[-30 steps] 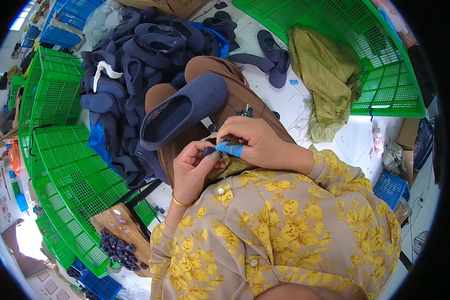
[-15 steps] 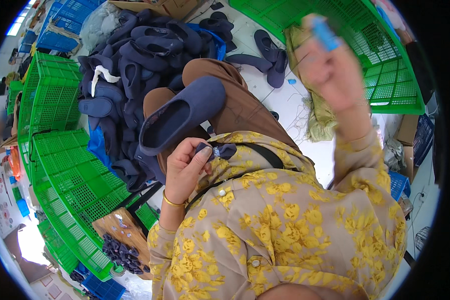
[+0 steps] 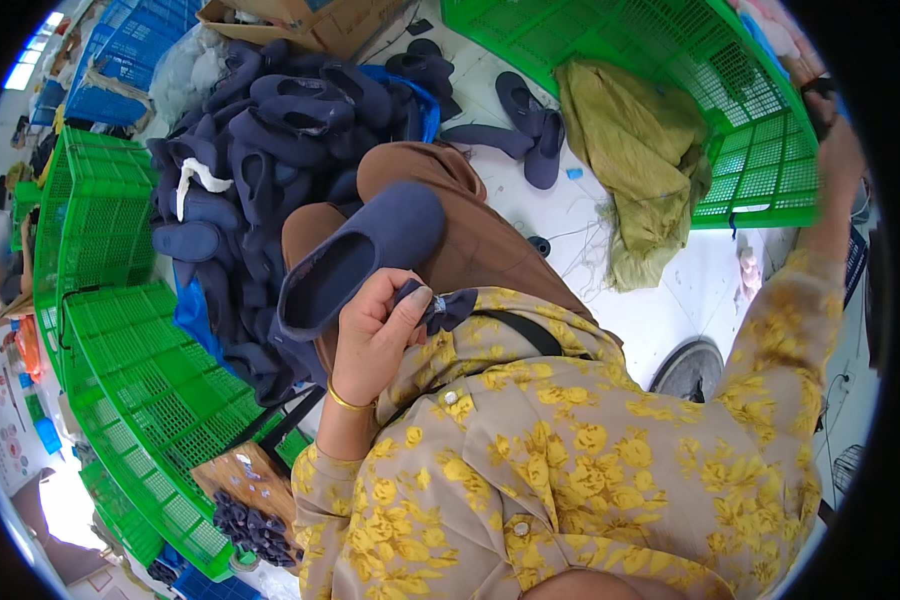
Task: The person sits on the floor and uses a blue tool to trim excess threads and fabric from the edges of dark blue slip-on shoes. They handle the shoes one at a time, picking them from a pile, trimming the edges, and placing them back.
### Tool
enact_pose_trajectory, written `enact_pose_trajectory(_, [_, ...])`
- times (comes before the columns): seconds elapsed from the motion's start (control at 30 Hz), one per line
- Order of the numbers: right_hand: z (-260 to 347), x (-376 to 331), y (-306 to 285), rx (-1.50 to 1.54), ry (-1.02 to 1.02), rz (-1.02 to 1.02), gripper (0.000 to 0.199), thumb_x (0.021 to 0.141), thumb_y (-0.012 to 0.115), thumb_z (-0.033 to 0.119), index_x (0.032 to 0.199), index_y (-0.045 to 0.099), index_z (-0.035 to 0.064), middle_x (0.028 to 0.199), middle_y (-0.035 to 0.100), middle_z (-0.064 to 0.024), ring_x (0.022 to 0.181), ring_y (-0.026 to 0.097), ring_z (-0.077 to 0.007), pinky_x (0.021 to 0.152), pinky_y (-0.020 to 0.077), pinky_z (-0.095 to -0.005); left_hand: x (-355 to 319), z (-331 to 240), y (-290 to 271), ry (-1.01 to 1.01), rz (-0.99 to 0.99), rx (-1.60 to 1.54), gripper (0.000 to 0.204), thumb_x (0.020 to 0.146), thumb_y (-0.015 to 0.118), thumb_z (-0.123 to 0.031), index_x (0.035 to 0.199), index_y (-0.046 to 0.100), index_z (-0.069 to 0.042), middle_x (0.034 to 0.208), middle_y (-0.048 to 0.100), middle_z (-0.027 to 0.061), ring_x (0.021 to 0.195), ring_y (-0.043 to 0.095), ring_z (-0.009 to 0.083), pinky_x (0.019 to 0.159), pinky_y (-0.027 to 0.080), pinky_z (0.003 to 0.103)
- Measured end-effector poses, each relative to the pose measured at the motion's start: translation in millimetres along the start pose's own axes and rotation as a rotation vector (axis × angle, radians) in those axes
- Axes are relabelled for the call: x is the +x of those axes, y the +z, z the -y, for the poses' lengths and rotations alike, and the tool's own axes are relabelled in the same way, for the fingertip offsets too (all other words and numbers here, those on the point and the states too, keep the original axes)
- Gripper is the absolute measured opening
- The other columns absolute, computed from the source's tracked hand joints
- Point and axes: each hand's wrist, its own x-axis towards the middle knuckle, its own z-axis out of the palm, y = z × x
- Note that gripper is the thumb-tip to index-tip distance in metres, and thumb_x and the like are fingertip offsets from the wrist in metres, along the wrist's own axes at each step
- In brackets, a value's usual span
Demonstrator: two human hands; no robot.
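Note:
My left hand [image 3: 372,325] is closed, pinching a small dark fabric bow [image 3: 453,309] with a shiny bit at its middle between thumb and fingers. Just beyond that hand, a dark navy slip-on shoe [image 3: 395,235] lies across my brown-trousered legs, its opening toward the lower left. My right hand [image 3: 840,165] is stretched far out to the right, beside the end of a green crate. It is blurred at the edge of the picture, and its fingers cannot be made out.
A big heap of navy shoes [image 3: 260,130] lies ahead on the left, beside green crates [image 3: 160,370]. Several loose shoes [image 3: 542,150] and an olive cloth sack [image 3: 625,140] are on the tiled floor. At lower left, a wooden board [image 3: 245,470] carries more dark bows [image 3: 255,530].
My right hand has swung outward to the right, away from above the olive sack. My left hand keeps the bow in nearly the same place. The shoe has barely shifted.

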Motion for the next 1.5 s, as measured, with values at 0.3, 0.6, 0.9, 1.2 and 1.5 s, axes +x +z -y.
enact_pose_trajectory(0.3, [203.7, -297.3, 80.6, 0.777, -0.694, 1.022, 0.030, 0.077, 0.074, 0.019, 0.104, 0.062, 0.0102, 0.083, 0.063, -0.0075, 0.065, 0.058, -0.0259, 0.054, 0.0449, -0.0339, 14.9, -19.1, 8.9, 0.026, -0.002, -0.047, 0.012, 0.096, 0.057, -0.013, 0.102, 0.057, -0.002, 0.072, 0.055, -0.0019, 0.058, 0.048, 0.0020, 0.053, 0.038, 0.017])
enact_pose_trajectory(0.6, [230.5, -322.4, 120.4, 0.916, 0.187, 1.314, 0.015, 0.089, 0.064, 0.013, 0.099, 0.067, 0.0016, 0.075, 0.062, 0.0059, 0.062, 0.042, -0.0005, 0.053, 0.0355, -0.0215, 28.2, 18.7, -45.6, -0.005, -0.327, 0.231, 0.019, 0.095, 0.055, -0.012, 0.102, 0.063, 0.004, 0.091, 0.065, 0.0048, 0.081, 0.059, 0.0097, 0.078, 0.047, 0.022])
enact_pose_trajectory(0.9, [240.5, -335.9, 117.7, 0.797, 0.150, 1.303, 0.020, 0.086, 0.065, 0.017, 0.093, 0.066, -0.0008, 0.067, 0.063, -0.0100, 0.051, 0.055, -0.0118, 0.050, 0.0407, -0.0297, 22.1, 28.4, -12.1, -0.213, -0.357, -0.338, 0.012, 0.091, 0.058, -0.010, 0.097, 0.064, -0.001, 0.082, 0.059, -0.0030, 0.072, 0.050, 0.0049, 0.065, 0.038, 0.019])
enact_pose_trajectory(1.2, [240.1, -348.4, 109.5, 0.744, 0.096, 1.195, 0.015, 0.086, 0.065, 0.014, 0.093, 0.063, 0.0004, 0.069, 0.060, -0.0072, 0.054, 0.051, -0.0118, 0.051, 0.0397, -0.0288, 16.0, 23.6, 1.2, -0.203, -0.400, -0.438, 0.010, 0.091, 0.058, -0.007, 0.097, 0.064, -0.001, 0.084, 0.060, -0.0019, 0.075, 0.052, 0.0063, 0.069, 0.040, 0.020])
enact_pose_trajectory(1.5, [242.1, -349.2, 112.3, 0.722, -0.013, 1.138, 0.014, 0.082, 0.065, 0.013, 0.084, 0.058, 0.0014, 0.073, 0.060, -0.0131, 0.059, 0.056, -0.0277, 0.055, 0.0426, -0.0370, 17.2, 26.2, -2.1, -0.197, -0.356, -0.506, 0.009, 0.088, 0.064, -0.008, 0.094, 0.064, -0.001, 0.085, 0.062, -0.0012, 0.075, 0.053, 0.0057, 0.070, 0.042, 0.019])
